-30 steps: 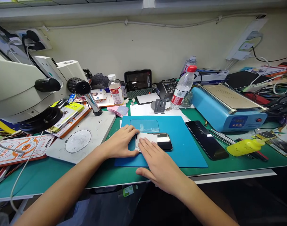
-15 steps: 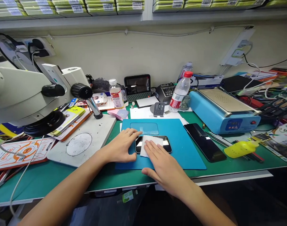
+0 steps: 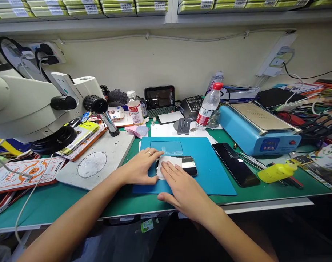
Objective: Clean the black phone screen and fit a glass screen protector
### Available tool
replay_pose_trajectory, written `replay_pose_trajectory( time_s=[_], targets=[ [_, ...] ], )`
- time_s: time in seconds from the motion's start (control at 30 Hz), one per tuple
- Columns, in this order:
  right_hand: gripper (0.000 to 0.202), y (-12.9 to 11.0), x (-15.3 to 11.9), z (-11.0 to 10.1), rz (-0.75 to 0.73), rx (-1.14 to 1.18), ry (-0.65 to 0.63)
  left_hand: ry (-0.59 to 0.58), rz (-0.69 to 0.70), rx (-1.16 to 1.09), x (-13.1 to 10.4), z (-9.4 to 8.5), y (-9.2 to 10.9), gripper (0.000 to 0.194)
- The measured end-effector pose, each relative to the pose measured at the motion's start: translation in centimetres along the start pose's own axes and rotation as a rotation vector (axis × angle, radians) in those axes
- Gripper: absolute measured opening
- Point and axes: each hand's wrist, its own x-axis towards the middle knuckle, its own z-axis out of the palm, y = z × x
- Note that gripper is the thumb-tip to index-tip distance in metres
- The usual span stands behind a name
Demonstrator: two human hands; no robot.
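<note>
A phone (image 3: 190, 168) with a dark, glossy face lies crosswise on the blue mat (image 3: 215, 174). My right hand (image 3: 183, 185) rests with flat fingers on a white wipe (image 3: 172, 161), pressing it onto the left part of the phone; its thumb sticks out to the side. At the phone's left end is my left hand (image 3: 140, 167), thumb and fingers apart, with the fingertips by the upper edge. The wipe and my hands hide that end. Just behind the phone, a clear glass or film sheet (image 3: 168, 146) with a dark outline lies on the mat.
Right of the mat lies a black phone (image 3: 235, 165), with a yellow squeeze bottle (image 3: 277, 172) and a blue heating plate machine (image 3: 244, 127) beyond. A microscope (image 3: 32, 109) overhangs the left side. Bottles, including a red-capped bottle (image 3: 208, 107), stand at the back.
My right hand has slid the wipe left along the phone, uncovering more of its right side. My left hand has stayed at the phone's left end.
</note>
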Motion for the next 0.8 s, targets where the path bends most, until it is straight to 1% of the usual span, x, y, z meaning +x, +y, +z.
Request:
replay_pose_trajectory(
  time_s=[0.07,0.13,0.23,0.3,0.37,0.43,0.5,0.6,0.67,0.73,0.8],
  targets=[
    [0.081,0.4,-0.8,-0.1,0.013,-0.010,0.015,-0.005,-0.001,-0.002,0.0,-0.1,0.0,0.079],
    [0.080,0.4,-1.0,0.0,0.028,-0.014,0.040,-0.002,-0.009,-0.004,0.0,-0.2,0.0,0.079],
    [0.085,-0.3,0.1,0.6,0.041,-0.015,0.059,0.008,-0.014,-0.006,0.0,-0.2,0.0,0.078],
    [0.089,-0.9,1.0,0.9,0.031,-0.018,0.055,0.014,-0.009,-0.003,0.0,-0.2,0.0,0.078],
    [0.089,-1.3,1.3,1.1,0.010,-0.020,0.052,0.015,-0.004,-0.003,0.0,-0.2,0.0,0.077],
    [0.086,-1.1,0.8,1.0,-0.006,-0.023,0.048,0.010,0.005,-0.002,-0.1,-0.3,-0.1,0.078],
    [0.083,-0.3,-0.5,0.8,-0.001,-0.030,0.039,-0.003,0.011,-0.004,-0.1,-0.4,-0.1,0.080],
    [0.082,1.6,-2.8,0.4,0.073,-0.047,0.045,-0.016,-0.003,-0.008,-0.1,-0.4,-0.2,0.081],
    [0.083,2.6,-3.5,0.2,0.146,-0.049,0.058,-0.008,-0.008,-0.016,0.0,-0.3,-0.2,0.080],
    [0.087,2.8,-3.3,0.1,0.214,-0.047,0.059,-0.003,-0.005,-0.028,0.0,-0.4,-0.2,0.079],
    [0.094,2.1,-2.2,0.2,0.249,-0.041,0.048,-0.016,-0.004,-0.024,0.0,-0.5,-0.2,0.080]
  ],
)
